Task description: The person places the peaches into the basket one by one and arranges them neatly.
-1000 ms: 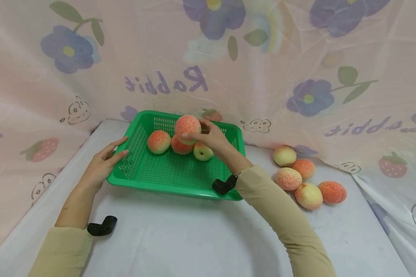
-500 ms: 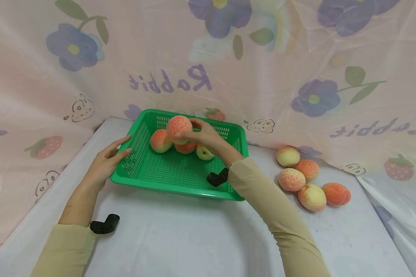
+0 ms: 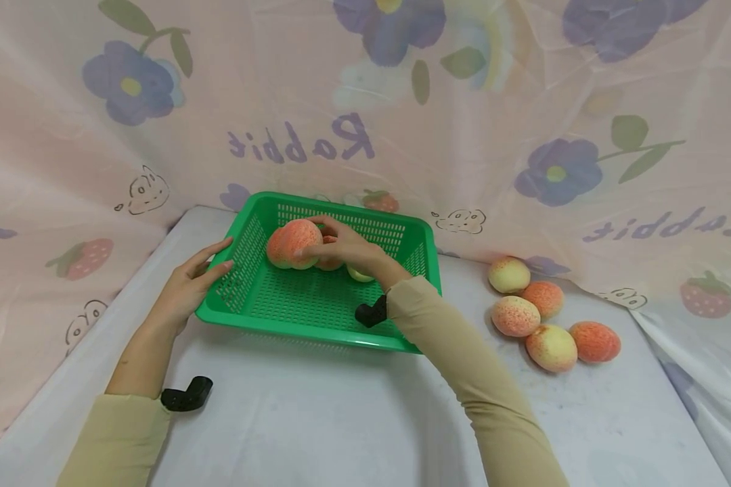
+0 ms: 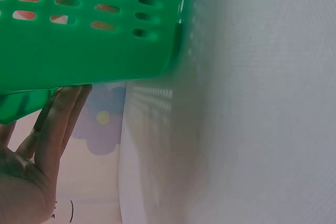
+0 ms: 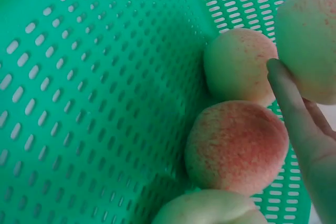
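Observation:
A green plastic basket (image 3: 317, 335) with slotted walls sits in the middle of the head view. At its left rim my left hand (image 3: 185, 287) holds the edge, the thumb and fingers reaching it; in the left wrist view the fingers (image 4: 52, 129) look fairly straight. My right hand (image 3: 350, 247) grips a peach (image 3: 300, 242) inside the basket by its side, thumb in front. That peach partly covers another peach (image 3: 277, 249) at the left. A redder peach (image 5: 236, 148) and a pale peach (image 3: 359, 274) lie behind and below my right hand.
Several more peaches (image 3: 515, 316) lie grouped on the white-covered table (image 3: 304, 419), right of the basket. A patterned cloth (image 3: 219, 88) hangs behind. Each wrist wears a black camera mount (image 3: 187, 394).
My right hand has moved left and then down with the peach, bringing it in front of the leftmost peach in the basket. My left hand has stayed at the rim.

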Action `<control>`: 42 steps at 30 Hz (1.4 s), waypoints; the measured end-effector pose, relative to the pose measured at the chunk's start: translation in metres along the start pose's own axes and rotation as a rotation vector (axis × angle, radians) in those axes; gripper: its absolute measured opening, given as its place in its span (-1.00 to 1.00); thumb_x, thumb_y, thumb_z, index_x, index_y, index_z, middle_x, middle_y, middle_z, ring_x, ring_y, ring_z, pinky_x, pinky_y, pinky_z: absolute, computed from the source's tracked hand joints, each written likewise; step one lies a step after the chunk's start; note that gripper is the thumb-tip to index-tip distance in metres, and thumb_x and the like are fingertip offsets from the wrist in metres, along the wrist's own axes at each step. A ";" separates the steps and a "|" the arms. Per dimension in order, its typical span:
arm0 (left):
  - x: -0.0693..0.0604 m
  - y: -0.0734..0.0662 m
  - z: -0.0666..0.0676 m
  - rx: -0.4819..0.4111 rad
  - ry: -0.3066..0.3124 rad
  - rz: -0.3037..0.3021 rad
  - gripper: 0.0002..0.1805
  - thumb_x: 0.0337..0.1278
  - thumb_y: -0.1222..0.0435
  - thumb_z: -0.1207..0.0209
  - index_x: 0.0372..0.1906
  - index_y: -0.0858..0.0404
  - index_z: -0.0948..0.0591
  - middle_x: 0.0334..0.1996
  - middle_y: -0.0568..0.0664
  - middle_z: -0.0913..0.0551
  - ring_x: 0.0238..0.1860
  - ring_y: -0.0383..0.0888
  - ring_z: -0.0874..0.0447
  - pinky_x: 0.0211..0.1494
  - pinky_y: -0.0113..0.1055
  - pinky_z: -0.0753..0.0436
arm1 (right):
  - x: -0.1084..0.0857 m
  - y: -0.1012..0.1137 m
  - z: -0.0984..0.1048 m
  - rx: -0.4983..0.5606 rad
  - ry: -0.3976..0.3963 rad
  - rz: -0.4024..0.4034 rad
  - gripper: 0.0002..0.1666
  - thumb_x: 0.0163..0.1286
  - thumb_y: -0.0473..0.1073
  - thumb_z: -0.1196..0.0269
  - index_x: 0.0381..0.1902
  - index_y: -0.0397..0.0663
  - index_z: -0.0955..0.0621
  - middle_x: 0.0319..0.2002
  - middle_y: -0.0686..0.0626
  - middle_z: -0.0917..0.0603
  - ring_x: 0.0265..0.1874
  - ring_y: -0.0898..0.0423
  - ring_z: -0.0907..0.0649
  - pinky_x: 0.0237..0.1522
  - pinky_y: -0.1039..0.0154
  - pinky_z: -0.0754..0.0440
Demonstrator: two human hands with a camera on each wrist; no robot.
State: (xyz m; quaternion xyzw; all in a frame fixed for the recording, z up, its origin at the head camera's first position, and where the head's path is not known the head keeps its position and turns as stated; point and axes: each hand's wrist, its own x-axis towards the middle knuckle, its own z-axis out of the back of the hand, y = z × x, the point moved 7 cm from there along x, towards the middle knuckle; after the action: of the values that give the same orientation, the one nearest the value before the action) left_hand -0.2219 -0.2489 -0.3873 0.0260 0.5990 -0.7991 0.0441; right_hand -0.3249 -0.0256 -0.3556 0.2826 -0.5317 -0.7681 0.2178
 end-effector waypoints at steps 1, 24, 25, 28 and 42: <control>0.000 0.000 0.000 0.000 -0.001 0.000 -0.33 0.35 -0.07 -0.03 0.49 -0.13 -0.14 0.55 0.05 0.20 0.52 0.24 0.33 0.34 0.45 0.14 | 0.001 0.000 -0.001 -0.010 0.007 0.001 -0.22 0.18 -0.06 -0.37 0.33 0.34 -0.33 0.24 0.04 -0.43 0.24 0.05 -0.43 0.14 -0.09 -0.54; 0.000 -0.001 0.000 0.003 -0.008 0.012 -0.31 0.33 -0.09 -0.05 0.49 -0.13 -0.15 0.54 0.06 0.18 0.51 0.25 0.29 0.35 0.44 0.10 | 0.015 -0.014 -0.038 -0.173 0.234 -0.005 -0.16 0.17 -0.08 -0.41 0.37 0.21 -0.31 0.32 0.04 -0.39 0.15 0.08 -0.51 0.02 0.18 -0.61; 0.000 -0.001 0.000 0.004 -0.009 0.013 -0.31 0.32 -0.09 -0.05 0.49 -0.14 -0.15 0.54 0.06 0.18 0.51 0.25 0.28 0.35 0.44 0.10 | 0.015 -0.014 -0.040 -0.163 0.239 -0.009 -0.16 0.16 -0.10 -0.42 0.37 0.20 -0.31 0.31 0.03 -0.40 0.16 0.08 -0.51 0.01 0.17 -0.62; 0.000 -0.001 0.000 0.004 -0.012 0.016 -0.32 0.32 -0.09 -0.05 0.48 -0.14 -0.16 0.54 0.06 0.17 0.51 0.24 0.28 0.35 0.44 0.10 | 0.017 -0.015 -0.045 -0.132 0.255 -0.021 -0.16 0.15 -0.14 -0.43 0.36 0.12 -0.31 0.27 -0.01 -0.41 0.16 0.06 -0.51 -0.05 0.17 -0.66; -0.002 -0.004 0.000 0.009 -0.021 0.021 -0.33 0.34 -0.07 -0.05 0.48 -0.13 -0.17 0.54 0.07 0.16 0.51 0.25 0.27 0.34 0.44 0.10 | 0.027 -0.017 -0.058 -0.136 0.275 -0.072 -0.18 0.27 -0.19 -0.34 0.43 0.11 -0.26 0.35 -0.08 -0.34 0.23 0.01 -0.48 0.06 0.20 -0.62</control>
State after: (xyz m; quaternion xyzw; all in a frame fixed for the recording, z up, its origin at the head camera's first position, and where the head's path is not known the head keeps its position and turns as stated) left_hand -0.2199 -0.2478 -0.3833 0.0243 0.5945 -0.8015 0.0587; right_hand -0.3070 -0.0767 -0.3933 0.3888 -0.4333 -0.7635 0.2796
